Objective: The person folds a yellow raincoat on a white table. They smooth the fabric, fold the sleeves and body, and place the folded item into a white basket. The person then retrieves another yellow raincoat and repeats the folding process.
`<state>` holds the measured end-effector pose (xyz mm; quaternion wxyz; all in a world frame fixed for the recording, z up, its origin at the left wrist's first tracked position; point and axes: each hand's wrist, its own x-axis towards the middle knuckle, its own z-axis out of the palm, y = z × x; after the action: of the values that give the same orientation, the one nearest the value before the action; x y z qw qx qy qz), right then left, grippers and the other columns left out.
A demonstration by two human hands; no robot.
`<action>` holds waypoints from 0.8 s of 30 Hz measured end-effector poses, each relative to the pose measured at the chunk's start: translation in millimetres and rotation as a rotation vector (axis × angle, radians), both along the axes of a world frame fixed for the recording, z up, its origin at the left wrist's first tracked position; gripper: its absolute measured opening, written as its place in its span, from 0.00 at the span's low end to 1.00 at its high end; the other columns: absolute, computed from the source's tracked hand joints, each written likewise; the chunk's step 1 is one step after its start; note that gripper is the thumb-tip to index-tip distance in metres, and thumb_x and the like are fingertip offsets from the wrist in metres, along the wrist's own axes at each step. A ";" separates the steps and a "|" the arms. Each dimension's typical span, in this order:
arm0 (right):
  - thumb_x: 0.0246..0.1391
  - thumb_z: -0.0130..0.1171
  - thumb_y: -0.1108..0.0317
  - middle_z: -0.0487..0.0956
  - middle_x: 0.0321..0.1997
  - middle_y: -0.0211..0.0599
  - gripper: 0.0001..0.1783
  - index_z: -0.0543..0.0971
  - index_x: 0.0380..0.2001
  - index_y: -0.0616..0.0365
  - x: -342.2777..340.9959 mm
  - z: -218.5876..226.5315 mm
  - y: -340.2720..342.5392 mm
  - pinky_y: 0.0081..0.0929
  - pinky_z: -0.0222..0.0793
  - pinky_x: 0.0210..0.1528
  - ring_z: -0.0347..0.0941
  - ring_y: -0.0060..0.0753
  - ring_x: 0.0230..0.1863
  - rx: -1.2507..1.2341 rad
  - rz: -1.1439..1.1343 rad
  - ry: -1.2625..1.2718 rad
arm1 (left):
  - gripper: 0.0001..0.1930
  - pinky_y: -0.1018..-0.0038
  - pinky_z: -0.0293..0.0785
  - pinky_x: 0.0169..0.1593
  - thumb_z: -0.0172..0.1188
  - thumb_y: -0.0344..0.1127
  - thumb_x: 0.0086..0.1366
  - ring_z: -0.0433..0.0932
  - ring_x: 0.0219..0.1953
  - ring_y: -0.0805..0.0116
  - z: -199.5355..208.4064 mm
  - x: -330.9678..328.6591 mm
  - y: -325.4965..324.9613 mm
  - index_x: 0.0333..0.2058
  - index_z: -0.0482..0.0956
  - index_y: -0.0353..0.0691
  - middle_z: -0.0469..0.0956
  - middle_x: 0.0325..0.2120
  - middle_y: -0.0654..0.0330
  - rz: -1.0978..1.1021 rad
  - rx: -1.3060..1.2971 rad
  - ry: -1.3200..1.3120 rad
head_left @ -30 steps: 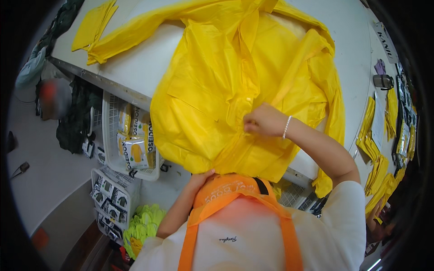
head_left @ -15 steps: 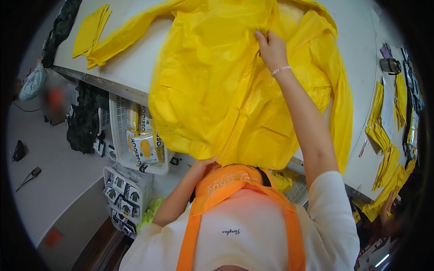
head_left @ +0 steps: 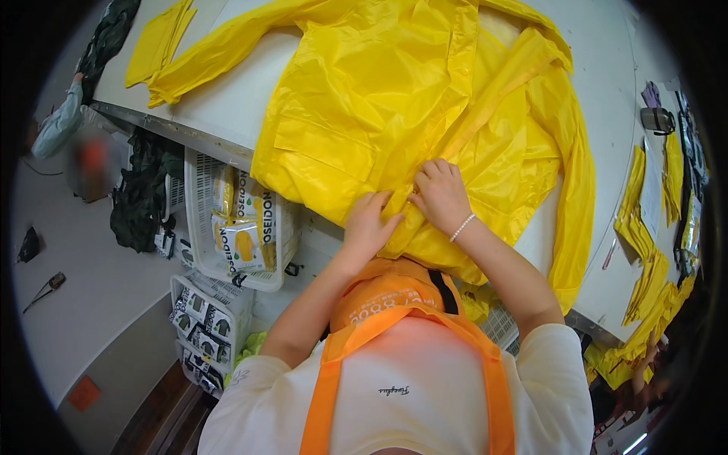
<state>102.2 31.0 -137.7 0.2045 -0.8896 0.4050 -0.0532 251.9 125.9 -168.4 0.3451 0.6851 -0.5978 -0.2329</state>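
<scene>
A shiny yellow raincoat [head_left: 341, 114] lies spread across the white table [head_left: 220, 98], its lower edge hanging over the side toward me. Its front edges part higher up and come together near the hem. There my left hand [head_left: 371, 224] pinches the front edge, fingers bent and the thumb toward the other hand. Just right of it and slightly farther off, my right hand [head_left: 441, 199], with a beaded bracelet at the wrist, grips the facing edge between thumb and curled fingers. Whether a zip end sits between the fingertips is hidden.
Folded yellow pieces [head_left: 158, 42] lie at the table's far left; more yellow pieces [head_left: 635, 212] and a dark cup [head_left: 657, 119] are at the right. Below the left edge stand a white basket [head_left: 195, 220] of packets and a second basket [head_left: 241, 322]. Another person's sleeve [head_left: 61, 125] shows far left.
My right hand has come down from high on the raincoat's front to near the hem. My left hand has moved up and right to meet it. The front edges are spread wider above.
</scene>
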 end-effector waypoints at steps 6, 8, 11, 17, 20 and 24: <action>0.42 0.61 0.64 0.73 0.32 0.33 0.08 0.76 0.26 0.54 -3.0 -14.8 19.1 0.33 0.57 0.48 0.65 0.38 0.43 -0.050 0.000 -0.037 | 0.17 0.63 0.65 0.25 0.67 0.42 0.48 0.71 0.21 0.50 2.7 1.2 -23.6 0.22 0.71 0.35 0.69 0.15 0.49 -0.093 0.410 0.116; 0.44 0.59 0.65 0.74 0.32 0.34 0.07 0.76 0.26 0.55 -1.6 -9.9 20.0 0.35 0.56 0.49 0.67 0.37 0.42 0.020 0.007 -0.123 | 0.18 0.61 0.64 0.24 0.67 0.44 0.49 0.71 0.21 0.48 6.4 5.0 -23.0 0.21 0.71 0.35 0.69 0.15 0.48 -0.136 0.447 0.092; 0.45 0.58 0.67 0.74 0.30 0.35 0.05 0.74 0.26 0.55 -9.7 -3.3 -0.7 0.38 0.55 0.50 0.68 0.38 0.42 0.027 -0.055 -0.091 | 0.19 0.59 0.66 0.26 0.65 0.47 0.50 0.72 0.23 0.46 0.0 5.1 -7.1 0.23 0.72 0.35 0.72 0.17 0.47 -0.207 0.468 -0.101; 0.50 0.55 0.66 0.77 0.33 0.37 0.05 0.74 0.28 0.53 -29.6 -0.4 -138.9 0.42 0.52 0.53 0.69 0.35 0.47 -0.301 -0.250 -0.143 | 0.18 0.57 0.71 0.30 0.64 0.48 0.51 0.76 0.27 0.46 2.6 17.2 29.3 0.24 0.76 0.36 0.76 0.21 0.47 -0.276 0.686 -0.152; 0.51 0.54 0.65 0.78 0.34 0.36 0.05 0.74 0.28 0.53 -42.5 13.1 -206.3 0.44 0.52 0.53 0.68 0.34 0.50 -0.359 -0.479 -0.099 | 0.21 0.59 0.72 0.31 0.62 0.53 0.50 0.77 0.28 0.50 11.2 23.0 39.2 0.26 0.78 0.37 0.77 0.20 0.48 -0.416 0.818 -0.242; 0.52 0.54 0.63 0.78 0.32 0.40 0.06 0.75 0.28 0.54 -37.6 28.0 -226.0 0.37 0.58 0.48 0.73 0.40 0.38 -0.140 -0.506 -0.041 | 0.25 0.64 0.72 0.32 0.60 0.58 0.51 0.78 0.27 0.55 38.8 44.4 -13.2 0.27 0.81 0.37 0.78 0.19 0.51 -0.581 0.942 -0.235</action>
<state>64.5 -195.0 -109.7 0.1310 -0.7707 0.6056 -0.1487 296.3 112.7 -129.6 -0.1453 0.5937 -0.6277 -0.4822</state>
